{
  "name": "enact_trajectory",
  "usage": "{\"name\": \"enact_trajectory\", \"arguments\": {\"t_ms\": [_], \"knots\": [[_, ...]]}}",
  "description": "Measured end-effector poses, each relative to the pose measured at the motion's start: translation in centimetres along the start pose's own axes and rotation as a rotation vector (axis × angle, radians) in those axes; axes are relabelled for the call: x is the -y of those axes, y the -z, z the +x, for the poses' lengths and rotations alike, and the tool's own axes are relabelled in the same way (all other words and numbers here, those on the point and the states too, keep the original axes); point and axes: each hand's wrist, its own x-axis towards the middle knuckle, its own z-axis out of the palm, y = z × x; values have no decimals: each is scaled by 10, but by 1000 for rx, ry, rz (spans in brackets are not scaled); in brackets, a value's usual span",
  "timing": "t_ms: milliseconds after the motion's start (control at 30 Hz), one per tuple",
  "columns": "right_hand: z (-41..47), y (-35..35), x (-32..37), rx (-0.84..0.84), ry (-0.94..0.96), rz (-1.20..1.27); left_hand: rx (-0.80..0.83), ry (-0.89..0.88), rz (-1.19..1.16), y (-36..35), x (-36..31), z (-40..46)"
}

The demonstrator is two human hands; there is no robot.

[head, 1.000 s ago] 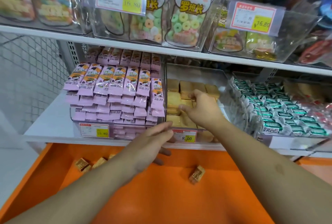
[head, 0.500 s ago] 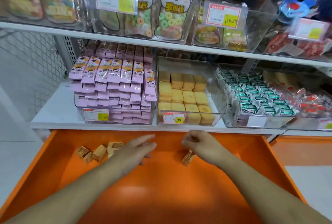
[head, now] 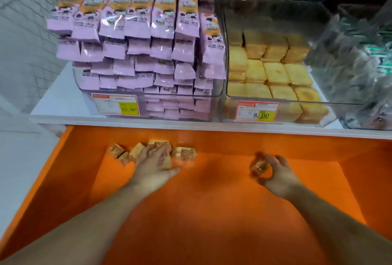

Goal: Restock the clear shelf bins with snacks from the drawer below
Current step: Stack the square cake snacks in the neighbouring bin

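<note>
A small golden-brown wrapped snack cube [head: 259, 167] sits in the right hand [head: 275, 174], whose grip is curled round it above the open orange drawer [head: 212, 222]. The left hand [head: 156, 167] lies flat, its grip loose, on a cluster of similar wrapped cubes [head: 184, 154] at the drawer's back. On the shelf above, the clear plastic bin of yellow cake squares [head: 275, 73] stands just beside the bin of pink packets [head: 137, 52].

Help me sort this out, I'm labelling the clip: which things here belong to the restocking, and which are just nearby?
Part of the job:
- left hand on the gold snack packs
- right hand gripping one pack
- orange drawer
- clear bin of yellow cakes

Just nearby:
- pink packets
- price tags
</note>
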Motion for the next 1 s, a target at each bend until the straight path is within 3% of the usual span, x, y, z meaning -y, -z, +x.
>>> {"name": "enact_trajectory", "arguments": {"t_ms": [100, 267, 533, 867, 1000], "knots": [[19, -10, -4, -22, -14, -9, -112, -47, 85, -3, 8, 24], [35, -39, -15, -129, 24, 30, -159, -91, 262, -9, 22, 42], [33, -59, -16, -106, 142, -33, -144, -88, 546, -19, 29, 36], [1, -58, 17, 48, 114, -17, -16, -166, 503, -16, 8, -5], [-17, -24, 53, 158, 310, -45, 69, -149, 266, 11, -22, -25]]}}
